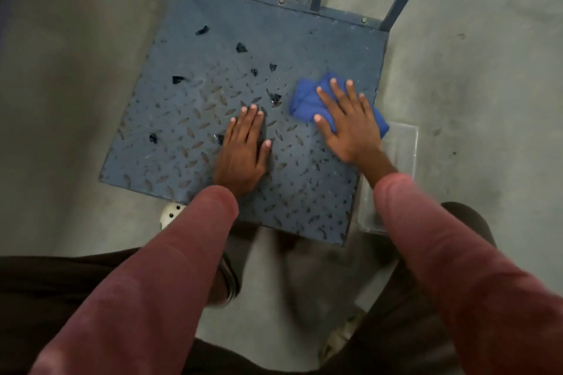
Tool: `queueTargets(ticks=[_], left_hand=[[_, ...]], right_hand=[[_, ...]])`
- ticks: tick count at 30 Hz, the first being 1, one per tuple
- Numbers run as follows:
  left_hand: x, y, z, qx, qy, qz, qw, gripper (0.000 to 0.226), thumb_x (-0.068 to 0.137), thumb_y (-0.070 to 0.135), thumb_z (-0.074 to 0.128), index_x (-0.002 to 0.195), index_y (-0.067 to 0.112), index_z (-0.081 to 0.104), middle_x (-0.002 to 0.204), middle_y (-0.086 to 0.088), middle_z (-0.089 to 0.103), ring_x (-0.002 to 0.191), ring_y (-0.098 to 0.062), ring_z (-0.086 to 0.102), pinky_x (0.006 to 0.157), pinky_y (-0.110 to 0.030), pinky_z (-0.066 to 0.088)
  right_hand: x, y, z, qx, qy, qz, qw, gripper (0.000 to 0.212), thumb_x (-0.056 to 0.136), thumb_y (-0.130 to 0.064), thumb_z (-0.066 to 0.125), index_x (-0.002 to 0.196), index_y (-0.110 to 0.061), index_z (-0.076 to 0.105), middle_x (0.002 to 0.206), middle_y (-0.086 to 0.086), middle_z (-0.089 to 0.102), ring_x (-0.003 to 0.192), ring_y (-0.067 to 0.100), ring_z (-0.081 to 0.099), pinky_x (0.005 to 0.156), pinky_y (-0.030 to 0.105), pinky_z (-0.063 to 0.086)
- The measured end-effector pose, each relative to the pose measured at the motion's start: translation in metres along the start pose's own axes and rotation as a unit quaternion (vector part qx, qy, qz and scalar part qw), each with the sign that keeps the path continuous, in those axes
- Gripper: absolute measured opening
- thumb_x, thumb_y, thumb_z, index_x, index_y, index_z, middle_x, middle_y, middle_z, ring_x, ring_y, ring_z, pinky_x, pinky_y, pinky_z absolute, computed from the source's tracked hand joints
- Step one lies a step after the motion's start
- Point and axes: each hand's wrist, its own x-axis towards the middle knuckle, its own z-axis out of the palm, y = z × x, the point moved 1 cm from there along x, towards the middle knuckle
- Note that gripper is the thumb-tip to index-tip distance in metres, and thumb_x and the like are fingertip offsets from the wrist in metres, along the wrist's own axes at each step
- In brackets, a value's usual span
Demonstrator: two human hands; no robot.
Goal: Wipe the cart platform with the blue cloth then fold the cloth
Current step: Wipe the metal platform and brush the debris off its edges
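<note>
**dustbunny:** So where's this at? Looks like the wiping step to me, with the folding not started.

**rollcage:** Yeah, wiping. The bunched-up soft blue cloth (307, 97) sits near the right edge of the blue-painted checker-plate steel cart platform (274, 39). The right hand (350, 128) presses flat on top of it with the fingers spread and straight, so it's a push and not a grab. The left hand (243, 149) is palm-down on the bare plate near the middle, fingers straight and close together, holding nothing. I'd guess it's just bracing.

**dustbunny:** How much is left to do?

**rollcage:** Most of it, I reckon. There are small dark jagged scraps (275, 98) scattered over the middle and left of the plate. They're shiny and angular, but I can't tell if they're glass or plastic. The next move probably needs a long sweep leftward, and the left hand would have to get out of the way.

**dustbunny:** Anything awkward about the surface?

**rollcage:** The raised lozenge tread is worn and scuffed, so the cloth could snag and bits could lodge between the bumps. If those scraps are sharp, keeping the cloth thick under the palm seems smart. There's a clear plastic rectangular tub (399, 155) right beside the platform's right edge, on the grey concrete floor (76, 100). It might be there for the debris, but that's a guess.
</note>
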Motion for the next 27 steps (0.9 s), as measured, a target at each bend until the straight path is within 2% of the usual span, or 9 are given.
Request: queueTargets(ticks=[3,7,11,15,18,20,23,27], left_hand=[[0.004,-0.013,-0.005,0.019,-0.015,0.018,1.0,0.067,0.111,0.043,0.041,0.164,0.005,0.029,0.173,-0.012,0.026,0.162,-0.026,0.017,0.133,-0.045,0.011],[0.005,-0.013,-0.005,0.015,0.005,0.014,1.0,0.067,0.11,0.043,0.045,0.164,0.007,0.031,0.172,-0.01,0.028,0.162,-0.025,0.019,0.133,-0.043,0.01],[0.005,-0.013,-0.007,0.018,0.02,0.01,1.0,0.066,0.109,0.042,0.048,0.163,0.007,0.033,0.171,-0.01,0.031,0.162,-0.025,0.021,0.133,-0.045,0.014],[0.006,-0.01,-0.008,0.011,0.028,0.009,1.0,0.065,0.106,0.039,0.05,0.161,0.005,0.038,0.169,-0.012,0.034,0.16,-0.027,0.026,0.131,-0.047,0.018],[0.007,-0.009,-0.008,0.014,0.033,0.007,0.999,0.065,0.104,0.036,0.05,0.159,0.003,0.04,0.168,-0.014,0.037,0.158,-0.029,0.03,0.13,-0.048,0.021],[0.007,-0.009,-0.008,0.016,0.031,0.006,0.999,0.065,0.104,0.037,0.05,0.16,0.004,0.04,0.168,-0.013,0.037,0.158,-0.029,0.03,0.13,-0.048,0.021],[0.006,-0.01,-0.008,0.019,0.024,0.003,1.0,0.066,0.104,0.037,0.05,0.161,0.005,0.038,0.169,-0.013,0.035,0.159,-0.029,0.028,0.131,-0.048,0.02],[0.006,-0.01,-0.006,0.023,0.024,-0.001,0.999,0.067,0.105,0.039,0.05,0.161,0.006,0.037,0.17,-0.012,0.034,0.16,-0.027,0.027,0.132,-0.046,0.018]], right_hand=[[0.043,0.016,-0.007,0.017,-0.013,0.025,0.999,0.061,0.102,-0.061,0.026,0.156,-0.033,0.022,0.166,-0.001,0.016,0.153,0.028,0.01,0.123,0.048,0.014],[0.076,0.03,-0.012,-0.006,-0.023,0.047,0.999,0.063,0.099,-0.066,0.021,0.156,-0.039,0.018,0.166,-0.005,0.012,0.153,0.031,0.006,0.123,0.053,0.008],[0.071,0.012,-0.007,0.011,-0.024,0.098,0.995,0.059,0.098,-0.067,0.019,0.153,-0.048,0.016,0.166,-0.01,0.011,0.153,0.032,0.002,0.122,0.057,0.004],[-0.01,-0.037,-0.005,0.034,-0.016,0.05,0.998,0.053,0.103,-0.059,0.023,0.153,-0.044,0.023,0.166,-0.005,0.014,0.153,0.033,0.004,0.12,0.058,0.012],[-0.107,-0.086,-0.004,0.049,-0.053,0.027,0.997,0.056,0.103,-0.055,0.032,0.155,-0.041,0.017,0.167,-0.005,0.005,0.154,0.03,-0.004,0.123,0.054,0.007],[-0.14,-0.099,-0.007,0.052,-0.074,0.028,0.996,0.058,0.103,-0.055,0.034,0.156,-0.041,0.015,0.167,-0.005,0.003,0.154,0.029,-0.005,0.124,0.052,0.007],[-0.118,-0.081,-0.007,0.038,-0.068,0.039,0.996,0.058,0.103,-0.056,0.03,0.156,-0.041,0.012,0.167,-0.007,0.002,0.154,0.026,-0.006,0.123,0.053,0.01],[-0.041,-0.043,-0.002,0.014,-0.04,0.139,0.989,0.057,0.103,-0.06,0.018,0.156,-0.043,0.006,0.167,-0.01,0.002,0.154,0.027,-0.005,0.123,0.054,0.008]])
